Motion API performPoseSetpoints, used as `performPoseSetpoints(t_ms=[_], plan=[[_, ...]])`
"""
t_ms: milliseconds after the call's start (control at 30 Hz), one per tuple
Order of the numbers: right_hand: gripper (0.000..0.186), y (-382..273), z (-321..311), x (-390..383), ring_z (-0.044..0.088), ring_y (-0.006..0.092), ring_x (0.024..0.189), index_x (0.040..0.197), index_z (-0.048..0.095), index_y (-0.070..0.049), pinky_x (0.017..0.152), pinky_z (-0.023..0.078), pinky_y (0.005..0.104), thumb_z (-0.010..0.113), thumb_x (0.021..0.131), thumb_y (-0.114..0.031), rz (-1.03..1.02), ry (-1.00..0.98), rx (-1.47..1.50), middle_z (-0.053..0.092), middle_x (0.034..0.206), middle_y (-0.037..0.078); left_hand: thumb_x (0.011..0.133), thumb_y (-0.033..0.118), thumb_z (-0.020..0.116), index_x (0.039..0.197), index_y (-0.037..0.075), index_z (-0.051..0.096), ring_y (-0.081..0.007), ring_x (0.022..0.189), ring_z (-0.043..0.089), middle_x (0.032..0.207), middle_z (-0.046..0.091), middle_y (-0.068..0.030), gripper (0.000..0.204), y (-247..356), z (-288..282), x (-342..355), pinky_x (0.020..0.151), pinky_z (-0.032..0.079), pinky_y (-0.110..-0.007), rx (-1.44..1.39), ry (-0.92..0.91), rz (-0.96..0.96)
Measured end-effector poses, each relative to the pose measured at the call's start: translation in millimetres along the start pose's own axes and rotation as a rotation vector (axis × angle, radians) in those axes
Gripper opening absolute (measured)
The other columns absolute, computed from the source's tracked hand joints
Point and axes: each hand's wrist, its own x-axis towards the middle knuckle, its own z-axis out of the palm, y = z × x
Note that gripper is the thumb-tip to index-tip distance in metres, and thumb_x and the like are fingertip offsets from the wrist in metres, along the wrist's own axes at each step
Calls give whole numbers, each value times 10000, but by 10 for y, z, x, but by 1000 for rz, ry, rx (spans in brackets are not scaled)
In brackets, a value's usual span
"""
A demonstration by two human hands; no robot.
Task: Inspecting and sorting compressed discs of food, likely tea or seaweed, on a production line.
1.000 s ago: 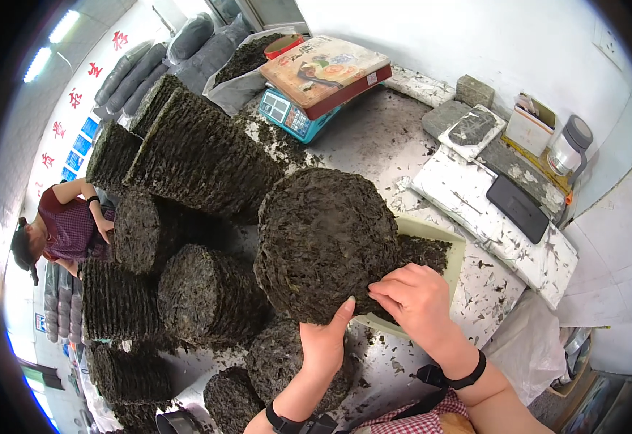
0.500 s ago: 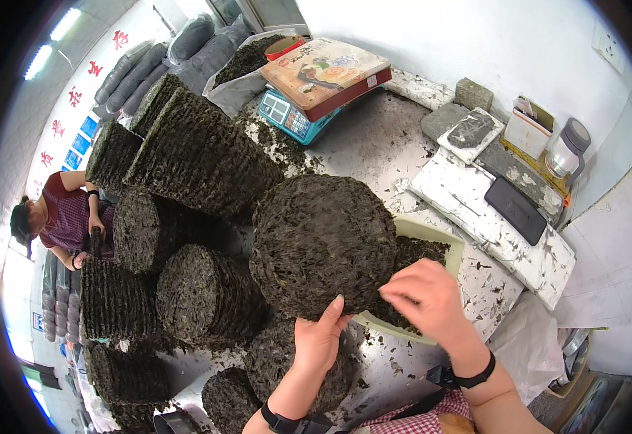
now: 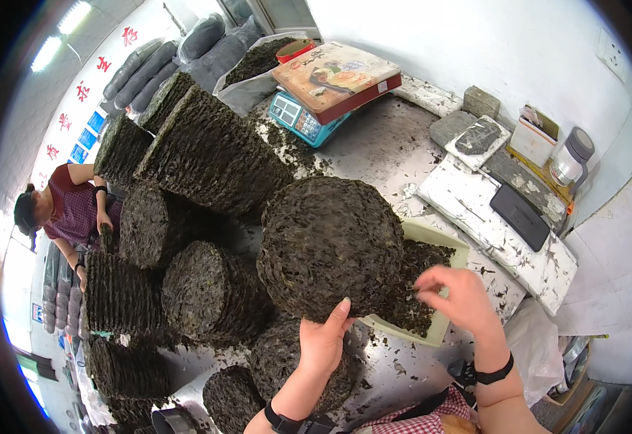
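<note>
A large round dark disc of pressed, flaky dried leaf, seaweed-like (image 3: 330, 242), lies face up in front of me. My left hand (image 3: 323, 336) grips its lower edge, thumb on top. My right hand (image 3: 453, 300) is just right of the disc, fingers curled in a pinch over a pale green tray (image 3: 439, 333) of loose dark flakes (image 3: 421, 318); whatever is between those fingertips, if anything, is too small to make out. Tall stacks of similar discs (image 3: 207, 155) stand and lean on the left, with more (image 3: 211, 289) beside the held disc.
A co-worker (image 3: 74, 210) at the left handles discs. Behind are a teal scale (image 3: 305, 123) under a flat box (image 3: 338, 72), and a bag of dark flakes (image 3: 258, 61). At the right are white slabs (image 3: 446, 188), a phone (image 3: 518, 217), grey blocks (image 3: 479, 101) and a steel flask (image 3: 573, 155).
My right hand has moved rightward from the disc's edge to over the tray. My left hand still grips the disc. The co-worker's hands have shifted on the discs, and the view has shifted slightly.
</note>
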Motion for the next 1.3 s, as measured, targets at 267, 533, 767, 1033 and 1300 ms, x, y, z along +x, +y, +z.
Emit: performPoseSetpoints(t_ms=[267,533,767,1033,1300], plan=[[183,73,352,41,594,109,751,903,508,-42,702,483,262,671,842,-98,-26,268,112,633,838,49,893,43,616,1197,50,515,-218,1027,599,1125,604,-80,320,19,2,-35,846,521,-395,-128,-60,-71],[249,226,425,74,495,50,763,853,426,-93,670,419,213,663,844,-18,-33,197,634,500,833,-23,890,54,616,1186,7,525,-270,1055,597,1146,606,-134,313,18,-59,-61,885,502,-454,-140,-91,-124],[218,220,416,2,452,36,738,888,450,-83,667,389,206,658,851,-30,7,195,642,487,823,-30,887,38,615,1198,75,534,-229,1046,601,1131,619,-89,324,73,-18,-91,852,513,-409,-130,-164,-108],[186,61,560,-124,497,58,767,901,490,-69,705,419,230,666,844,-44,15,127,494,521,829,-24,870,29,643,1214,55,512,-205,1050,588,1157,596,-82,369,155,-225,-395,875,500,-368,-60,-54,-54],[147,121,694,-308,558,101,850,926,535,-41,788,452,262,644,833,-74,16,-12,284,635,988,62,816,-20,682,1202,-13,510,-187,1066,561,1157,583,-79,423,281,-1061,-1198,929,463,-337,1,246,-13]])
